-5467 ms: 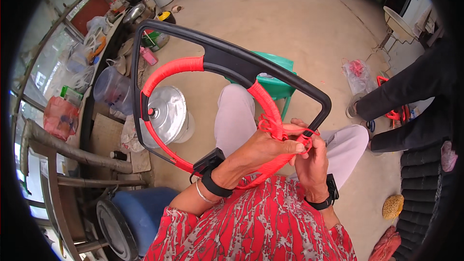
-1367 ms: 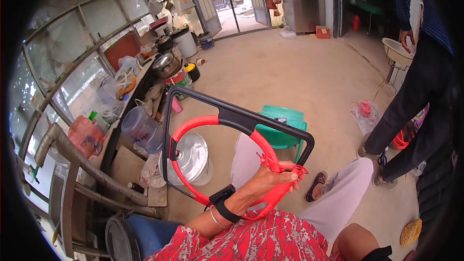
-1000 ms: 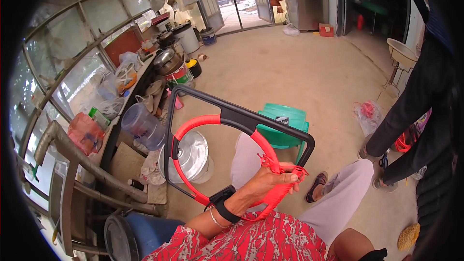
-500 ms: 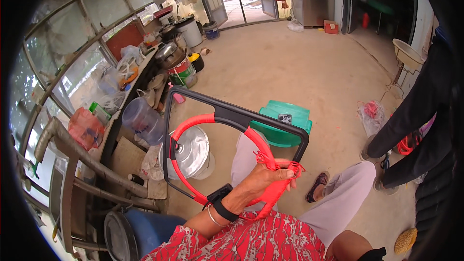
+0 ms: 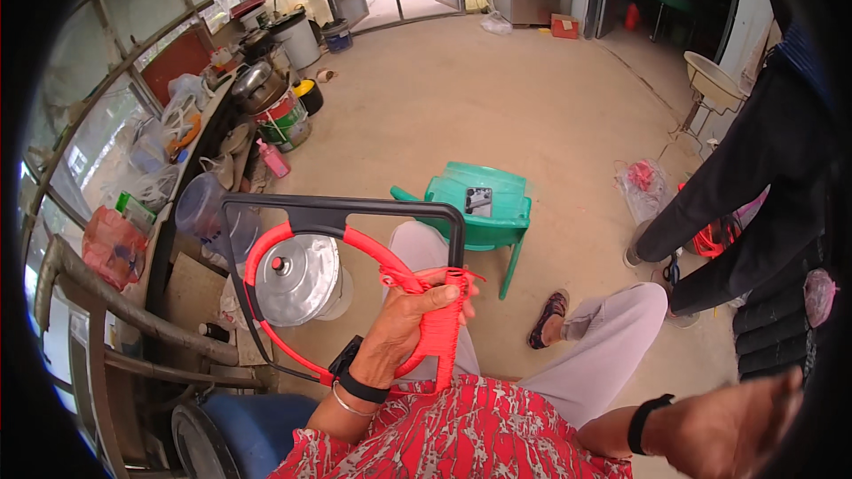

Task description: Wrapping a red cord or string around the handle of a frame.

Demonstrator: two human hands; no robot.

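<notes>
My left hand (image 5: 410, 321) grips a black rectangular metal frame (image 5: 337, 211) at its right side, where red plastic cord (image 5: 441, 328) is wound around the bar. A red-wrapped hoop (image 5: 266, 253) sits inside the frame. My right hand (image 5: 741, 430) is out at the lower right, fingers apart, holding nothing, away from the frame. I sit with light trousers and a red patterned top.
A green plastic stool (image 5: 484, 204) with a small phone on it stands ahead. A lidded metal pot (image 5: 297, 277) sits by my left knee. Cluttered shelf with pots and containers runs along the left. A person in dark clothes (image 5: 754, 186) bends at the right. A blue drum (image 5: 235, 426) is lower left.
My right hand left the cord and swung out to the lower right. The frame has turned slightly, still held in my left hand. The view tilted up toward the far doorway.
</notes>
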